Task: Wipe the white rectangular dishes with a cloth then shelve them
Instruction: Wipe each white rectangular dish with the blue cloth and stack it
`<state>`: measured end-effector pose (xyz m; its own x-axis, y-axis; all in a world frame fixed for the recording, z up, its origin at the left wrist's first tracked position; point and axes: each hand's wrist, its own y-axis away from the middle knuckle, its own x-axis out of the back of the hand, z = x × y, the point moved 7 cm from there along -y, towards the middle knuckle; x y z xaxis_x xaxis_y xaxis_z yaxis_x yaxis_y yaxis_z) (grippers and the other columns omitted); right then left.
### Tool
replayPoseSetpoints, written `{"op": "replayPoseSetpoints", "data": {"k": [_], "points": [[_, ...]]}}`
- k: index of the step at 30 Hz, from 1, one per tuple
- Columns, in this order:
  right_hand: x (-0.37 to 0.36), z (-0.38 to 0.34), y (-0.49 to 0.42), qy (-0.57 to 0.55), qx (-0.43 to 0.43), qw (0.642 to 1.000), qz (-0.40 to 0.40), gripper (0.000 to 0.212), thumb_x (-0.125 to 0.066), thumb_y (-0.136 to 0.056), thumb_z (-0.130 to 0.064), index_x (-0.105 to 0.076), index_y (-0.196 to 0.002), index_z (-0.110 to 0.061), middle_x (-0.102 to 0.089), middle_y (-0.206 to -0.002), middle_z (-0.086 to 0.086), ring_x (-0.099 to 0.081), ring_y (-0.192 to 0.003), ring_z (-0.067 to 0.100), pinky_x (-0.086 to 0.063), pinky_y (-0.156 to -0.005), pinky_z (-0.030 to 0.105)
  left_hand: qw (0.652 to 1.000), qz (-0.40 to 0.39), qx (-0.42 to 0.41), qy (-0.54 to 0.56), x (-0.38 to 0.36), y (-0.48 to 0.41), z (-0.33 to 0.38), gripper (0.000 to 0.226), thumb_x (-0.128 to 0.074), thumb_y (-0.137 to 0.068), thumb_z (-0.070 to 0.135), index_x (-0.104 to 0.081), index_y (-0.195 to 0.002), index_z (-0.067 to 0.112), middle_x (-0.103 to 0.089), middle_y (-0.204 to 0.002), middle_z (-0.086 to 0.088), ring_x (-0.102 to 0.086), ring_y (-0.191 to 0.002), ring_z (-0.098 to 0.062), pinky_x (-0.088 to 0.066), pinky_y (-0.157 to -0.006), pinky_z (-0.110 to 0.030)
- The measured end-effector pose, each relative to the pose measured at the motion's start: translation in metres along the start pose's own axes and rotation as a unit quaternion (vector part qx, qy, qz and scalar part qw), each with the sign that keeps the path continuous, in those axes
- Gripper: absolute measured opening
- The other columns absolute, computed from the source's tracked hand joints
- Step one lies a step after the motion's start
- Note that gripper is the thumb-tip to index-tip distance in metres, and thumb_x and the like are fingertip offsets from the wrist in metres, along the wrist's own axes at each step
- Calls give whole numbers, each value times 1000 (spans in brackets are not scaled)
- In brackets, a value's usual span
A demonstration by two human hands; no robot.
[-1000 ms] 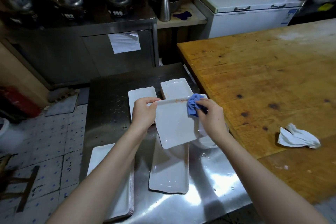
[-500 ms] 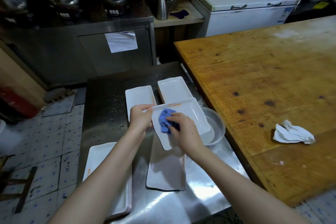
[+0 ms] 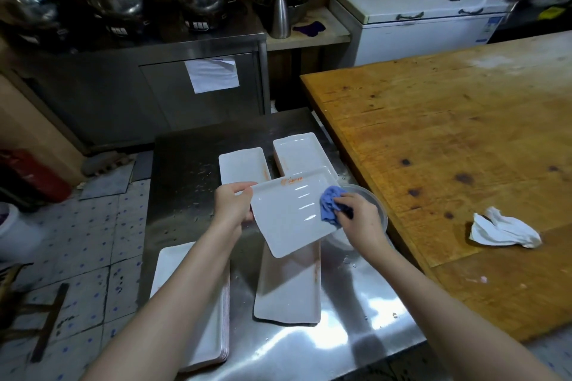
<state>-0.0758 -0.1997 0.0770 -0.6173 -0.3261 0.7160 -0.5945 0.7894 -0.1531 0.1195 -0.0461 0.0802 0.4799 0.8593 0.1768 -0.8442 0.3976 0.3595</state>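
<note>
My left hand (image 3: 233, 206) grips the left edge of a white rectangular dish (image 3: 291, 210), held face up and tilted above the steel table (image 3: 179, 170). My right hand (image 3: 360, 218) presses a crumpled blue cloth (image 3: 330, 206) against the dish's right side. Two more white dishes (image 3: 243, 165) (image 3: 298, 151) lie on the table beyond it. A long white dish (image 3: 288, 291) rests below the held one, and a stack of dishes (image 3: 207, 328) sits at the near left, partly hidden by my left arm.
A clear round bowl (image 3: 376, 206) sits under my right hand. A wooden table (image 3: 448, 133) with a crumpled white rag (image 3: 504, 230) fills the right. Steel cabinet (image 3: 201, 93) with pots stands at the back, a white chest freezer (image 3: 418, 28) beside it. Tiled floor lies left.
The cloth has swept from the dish's left part to its right side. The dish stays in my left hand, slightly more level than a second ago.
</note>
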Motion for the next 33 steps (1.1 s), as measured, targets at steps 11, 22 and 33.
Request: {"op": "replayPoseSetpoints", "data": {"k": [11,22,33], "points": [[-58,-66,55,-43,151,987,-40,26,-65,-73,4,-71,-97,-5,-66,-105,13,-60,-87,34,-42,-78,28,999,29,9,45,-3,-1,-17,17,-47,-97,3,-64,-97,8,-65,-106,-18,-65,-89,-33,-55,-61,-30],[-31,-26,34,-20,92,995,-37,27,-68,-77,3,-70,-104,-2,-64,-114,16,-60,-100,34,-39,-87,26,999,24,0,32,-5,-1,-20,16,-50,-96,6,-66,-98,9,-66,-110,-15,-67,-93,-32,-58,-65,-34],[-14,-2,24,-4,40,999,-5,13,-67,-75,6,-71,-87,3,-67,-90,17,-62,-86,34,-51,-75,41,1000,18,-7,9,0,5,-19,18,-49,-97,5,-67,-102,5,-64,-108,-12,-65,-96,-31,-58,-71,-37]]}}
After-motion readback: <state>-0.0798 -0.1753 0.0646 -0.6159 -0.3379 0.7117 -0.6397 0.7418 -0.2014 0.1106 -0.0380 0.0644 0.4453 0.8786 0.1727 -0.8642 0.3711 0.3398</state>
